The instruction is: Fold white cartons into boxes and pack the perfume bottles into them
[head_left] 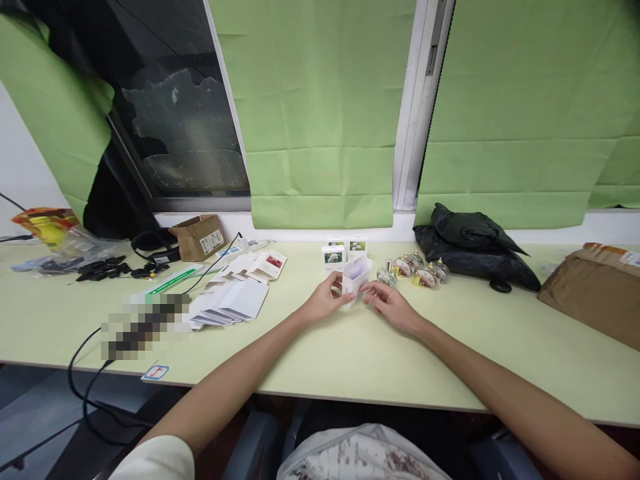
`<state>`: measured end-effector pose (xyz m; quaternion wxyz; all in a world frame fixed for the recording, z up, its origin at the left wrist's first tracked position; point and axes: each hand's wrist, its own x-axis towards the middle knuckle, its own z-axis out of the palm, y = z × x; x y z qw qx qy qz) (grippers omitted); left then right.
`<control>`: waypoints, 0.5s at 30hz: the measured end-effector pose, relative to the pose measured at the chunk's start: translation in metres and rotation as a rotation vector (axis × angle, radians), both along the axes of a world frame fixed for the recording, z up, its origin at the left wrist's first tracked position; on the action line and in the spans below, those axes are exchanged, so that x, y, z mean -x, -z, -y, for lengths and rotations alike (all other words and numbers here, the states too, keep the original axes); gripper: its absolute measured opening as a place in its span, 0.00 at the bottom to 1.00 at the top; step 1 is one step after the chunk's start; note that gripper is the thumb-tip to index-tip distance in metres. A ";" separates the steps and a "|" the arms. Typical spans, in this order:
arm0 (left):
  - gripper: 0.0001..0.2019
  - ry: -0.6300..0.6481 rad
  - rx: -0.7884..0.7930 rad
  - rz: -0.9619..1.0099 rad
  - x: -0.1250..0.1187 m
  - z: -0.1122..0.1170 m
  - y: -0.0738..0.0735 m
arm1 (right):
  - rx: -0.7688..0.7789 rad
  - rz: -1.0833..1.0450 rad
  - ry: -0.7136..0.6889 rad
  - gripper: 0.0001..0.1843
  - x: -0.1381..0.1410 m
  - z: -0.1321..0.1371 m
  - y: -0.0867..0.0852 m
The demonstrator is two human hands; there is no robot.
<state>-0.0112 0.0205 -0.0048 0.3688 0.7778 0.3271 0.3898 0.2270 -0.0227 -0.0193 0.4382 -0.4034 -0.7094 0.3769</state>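
Near the middle of the table, my left hand (pixel 327 298) grips a small white carton (pixel 354 275) between thumb and fingers. The carton stands upright with its top open, and the inside looks pale lilac. At the carton's right side is my right hand (pixel 387 303), its fingers loosely bent and apart; whether the fingertips touch the carton I cannot tell. Just behind stand white boxes with flower pictures (pixel 333 257). Several round glass perfume bottles (pixel 427 275) sit to the right, and one clear bottle (pixel 387 273) is close behind my right hand.
Flat white cartons (pixel 233 303) lie in a pile on the left. Behind them are a small brown box (pixel 199 239), cables and black parts (pixel 103 268). Black plastic bags (pixel 470 250) and a large brown package (pixel 593 290) occupy the right. The table's front edge (pixel 350 398) runs below my forearms.
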 end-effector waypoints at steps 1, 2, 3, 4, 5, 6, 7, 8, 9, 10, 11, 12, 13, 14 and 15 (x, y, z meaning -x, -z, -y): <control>0.26 -0.011 -0.004 -0.004 0.000 -0.001 0.001 | -0.004 0.003 -0.006 0.17 0.000 0.000 0.000; 0.25 -0.024 -0.012 -0.008 0.000 -0.001 0.002 | -0.007 0.007 -0.009 0.17 0.000 0.000 0.000; 0.24 -0.037 -0.024 -0.012 0.000 -0.002 0.003 | -0.010 0.012 -0.008 0.17 0.000 0.000 0.001; 0.23 -0.047 -0.037 -0.017 0.000 -0.003 0.003 | -0.012 0.014 -0.002 0.17 0.000 0.000 0.001; 0.21 -0.052 -0.047 -0.021 0.001 -0.003 0.004 | -0.012 0.015 0.007 0.17 0.000 -0.001 0.001; 0.20 -0.055 -0.053 -0.025 0.001 -0.004 0.004 | -0.011 0.015 0.018 0.17 0.000 -0.001 0.001; 0.19 -0.059 -0.056 -0.028 0.002 -0.004 0.004 | -0.010 0.016 0.030 0.17 0.000 -0.001 0.002; 0.18 -0.062 -0.057 -0.032 0.002 -0.005 0.004 | -0.010 0.017 0.042 0.17 -0.001 -0.002 0.002; 0.17 -0.064 -0.057 -0.035 0.002 -0.005 0.003 | -0.013 0.019 0.053 0.17 -0.001 -0.002 0.002; 0.17 -0.069 -0.057 -0.038 0.003 -0.005 0.003 | -0.016 0.020 0.063 0.17 -0.001 -0.002 0.001; 0.16 -0.072 -0.058 -0.041 0.003 -0.005 0.002 | -0.023 0.020 0.077 0.17 -0.002 -0.002 0.001; 0.16 -0.075 -0.058 -0.045 0.004 -0.004 0.001 | -0.037 0.018 0.098 0.17 -0.002 -0.002 0.000; 0.15 -0.077 -0.056 -0.049 0.004 -0.004 0.000 | -0.056 0.014 0.128 0.17 -0.003 -0.002 0.000; 0.15 -0.080 -0.054 -0.051 0.005 -0.004 -0.001 | -0.082 0.009 0.165 0.17 -0.004 -0.002 -0.001; 0.15 -0.083 -0.051 -0.053 0.006 -0.005 -0.002 | -0.111 0.002 0.212 0.17 -0.005 -0.002 -0.002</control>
